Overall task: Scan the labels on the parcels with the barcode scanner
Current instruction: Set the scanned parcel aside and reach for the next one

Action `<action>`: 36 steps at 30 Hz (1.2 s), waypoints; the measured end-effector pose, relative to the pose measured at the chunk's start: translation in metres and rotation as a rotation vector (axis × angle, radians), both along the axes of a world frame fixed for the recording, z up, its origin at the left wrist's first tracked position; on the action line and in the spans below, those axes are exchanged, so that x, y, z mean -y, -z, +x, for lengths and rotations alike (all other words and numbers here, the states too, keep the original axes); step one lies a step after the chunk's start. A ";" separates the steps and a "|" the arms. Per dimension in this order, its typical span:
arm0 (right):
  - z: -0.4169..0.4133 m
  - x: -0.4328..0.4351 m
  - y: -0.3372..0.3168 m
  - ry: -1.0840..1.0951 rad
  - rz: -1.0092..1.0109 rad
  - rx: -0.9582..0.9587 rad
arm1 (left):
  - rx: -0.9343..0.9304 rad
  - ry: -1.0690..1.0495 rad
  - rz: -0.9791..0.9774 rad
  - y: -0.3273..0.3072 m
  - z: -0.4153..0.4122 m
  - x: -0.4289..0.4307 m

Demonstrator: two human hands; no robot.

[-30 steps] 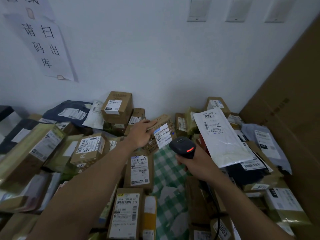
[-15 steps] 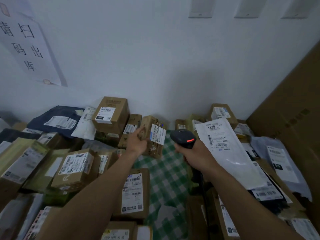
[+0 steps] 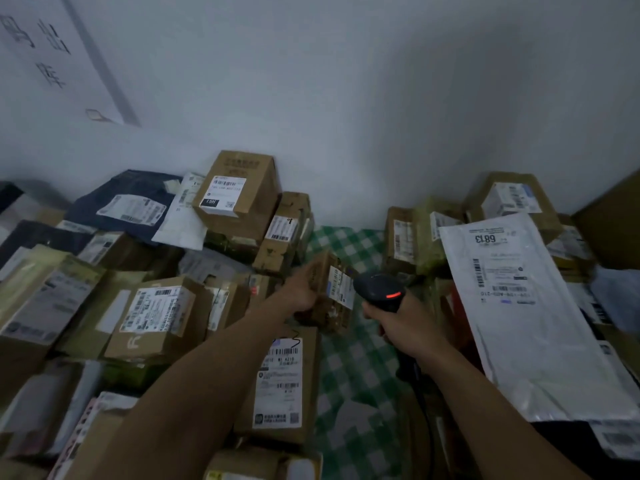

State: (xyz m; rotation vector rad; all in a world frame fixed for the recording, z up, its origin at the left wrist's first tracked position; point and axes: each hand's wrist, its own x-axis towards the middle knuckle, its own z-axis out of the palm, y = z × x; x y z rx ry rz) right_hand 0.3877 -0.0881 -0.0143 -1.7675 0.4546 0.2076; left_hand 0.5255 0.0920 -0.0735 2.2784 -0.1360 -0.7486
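Observation:
My left hand (image 3: pixel 300 292) grips a small brown cardboard parcel (image 3: pixel 333 296) by its left side, low over the green checked cloth (image 3: pixel 349 362). The parcel's white barcode label (image 3: pixel 341 285) faces right. My right hand (image 3: pixel 408 323) holds the black barcode scanner (image 3: pixel 379 292) by its handle, its red light lit, the head just right of that label. Many labelled parcels lie on both sides.
Stacked cardboard boxes (image 3: pixel 239 195) and a dark mailer (image 3: pixel 131 202) fill the left side up to the white wall. A large white poly mailer (image 3: pixel 519 306) lies on the right pile. A tall brown carton (image 3: pixel 613 230) stands at far right. The scanner cable (image 3: pixel 424 410) trails down.
My left hand has lowered the small parcel toward the checked cloth. The scanner has followed it and stays close beside the label. The view has tilted and blurred.

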 end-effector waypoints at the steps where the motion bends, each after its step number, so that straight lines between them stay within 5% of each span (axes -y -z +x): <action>1: 0.000 0.002 0.005 -0.001 0.000 -0.010 | 0.008 0.018 0.005 0.005 0.002 0.000; 12: 0.003 0.017 0.027 0.067 0.043 -0.083 | 0.143 0.316 0.537 0.029 0.017 0.018; 20: 0.007 0.025 0.037 0.080 0.032 -0.101 | -0.049 0.263 0.496 0.062 0.021 0.025; 36: -0.006 0.034 0.016 0.105 0.033 -0.080 | -0.032 0.259 0.574 0.043 0.029 0.039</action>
